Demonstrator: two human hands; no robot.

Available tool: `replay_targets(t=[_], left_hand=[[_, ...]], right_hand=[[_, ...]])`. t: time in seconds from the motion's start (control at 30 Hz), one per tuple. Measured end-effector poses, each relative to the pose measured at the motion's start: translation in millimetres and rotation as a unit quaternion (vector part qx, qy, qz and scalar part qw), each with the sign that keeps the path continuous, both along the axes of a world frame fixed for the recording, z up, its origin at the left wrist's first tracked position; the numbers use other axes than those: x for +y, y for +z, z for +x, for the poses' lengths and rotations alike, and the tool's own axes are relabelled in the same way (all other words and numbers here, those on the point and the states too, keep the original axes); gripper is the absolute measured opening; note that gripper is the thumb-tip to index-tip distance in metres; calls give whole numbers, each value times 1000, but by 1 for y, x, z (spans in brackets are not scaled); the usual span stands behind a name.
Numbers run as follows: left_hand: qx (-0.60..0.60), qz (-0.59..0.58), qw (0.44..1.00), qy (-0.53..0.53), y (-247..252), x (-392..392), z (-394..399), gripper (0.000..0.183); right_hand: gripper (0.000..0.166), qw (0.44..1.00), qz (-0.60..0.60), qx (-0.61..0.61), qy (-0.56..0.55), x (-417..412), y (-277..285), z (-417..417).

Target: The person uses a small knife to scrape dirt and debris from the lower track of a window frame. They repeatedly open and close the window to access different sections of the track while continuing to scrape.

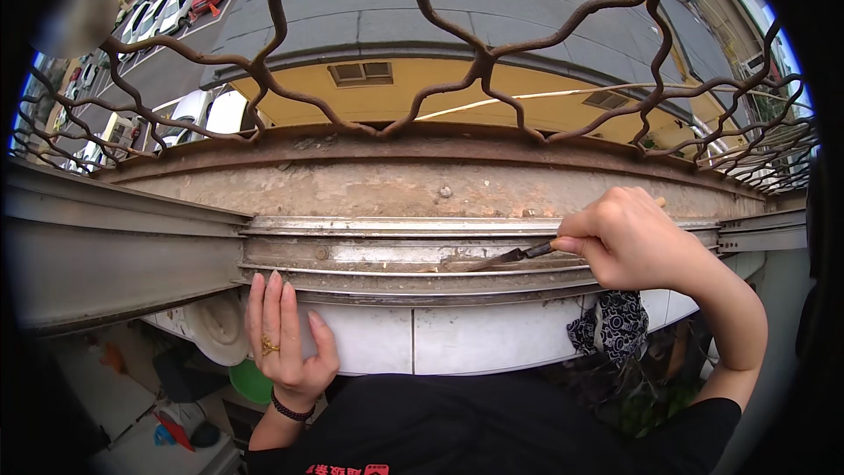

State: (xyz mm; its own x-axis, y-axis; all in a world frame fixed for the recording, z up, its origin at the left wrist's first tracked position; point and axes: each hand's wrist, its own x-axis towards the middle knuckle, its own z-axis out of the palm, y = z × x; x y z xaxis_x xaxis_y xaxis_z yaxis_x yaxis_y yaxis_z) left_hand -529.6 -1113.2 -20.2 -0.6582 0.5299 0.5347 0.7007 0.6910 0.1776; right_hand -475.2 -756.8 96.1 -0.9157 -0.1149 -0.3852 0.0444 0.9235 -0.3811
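Note:
My right hand [620, 237] grips a small trowel-like hand tool [511, 256] with a dark metal shank and a light wooden handle end. Its narrow blade lies in a channel of the aluminium sliding-window track [382, 253], which holds dirt and loose debris. At the left, my left hand [290, 336] holds nothing; it lies over the white tiled sill [376, 336] with fingertips at the track's near edge. A gold-coloured ring and a dark beaded bracelet are on that hand. Beyond the track runs a dirty outer ledge [369, 188].
A rusty metal grille [484, 59] bounds the ledge. Window frames [125, 257] stand at both sides. On the sill are a pale round dish [221, 330] and a black-and-white patterned cloth [620, 328]. A green basin [250, 381] sits below. Outside are a grey roof and parked cars.

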Motion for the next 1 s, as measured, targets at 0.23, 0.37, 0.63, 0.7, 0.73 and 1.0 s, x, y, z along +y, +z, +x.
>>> replay_targets(t=[0.23, 0.37, 0.63, 0.7, 0.73, 1.0], left_hand=[[-4, 5, 1000, -7, 0, 1, -1, 47], [-6, 7, 1000, -13, 0, 1, -2, 47], [-10, 10, 1000, -10, -2, -1, -1, 47], [-3, 13, 1000, -3, -3, 0, -1, 46], [-3, 13, 1000, -4, -3, 1, -1, 46], [-4, 9, 1000, -7, -2, 0, -1, 46]], right_hand=[[24, 997, -59, 40, 4, -40, -23, -5], [24, 990, -6, 143, -1, -45, -21, -1], [17, 995, -19, 100, -12, 1, 0, 19], [16, 996, -29, 81, -6, 6, 0, 22], [14, 997, -39, 73, -8, 7, -1, 21], [16, 997, 18, 63, 35, 0, 0, 6]])
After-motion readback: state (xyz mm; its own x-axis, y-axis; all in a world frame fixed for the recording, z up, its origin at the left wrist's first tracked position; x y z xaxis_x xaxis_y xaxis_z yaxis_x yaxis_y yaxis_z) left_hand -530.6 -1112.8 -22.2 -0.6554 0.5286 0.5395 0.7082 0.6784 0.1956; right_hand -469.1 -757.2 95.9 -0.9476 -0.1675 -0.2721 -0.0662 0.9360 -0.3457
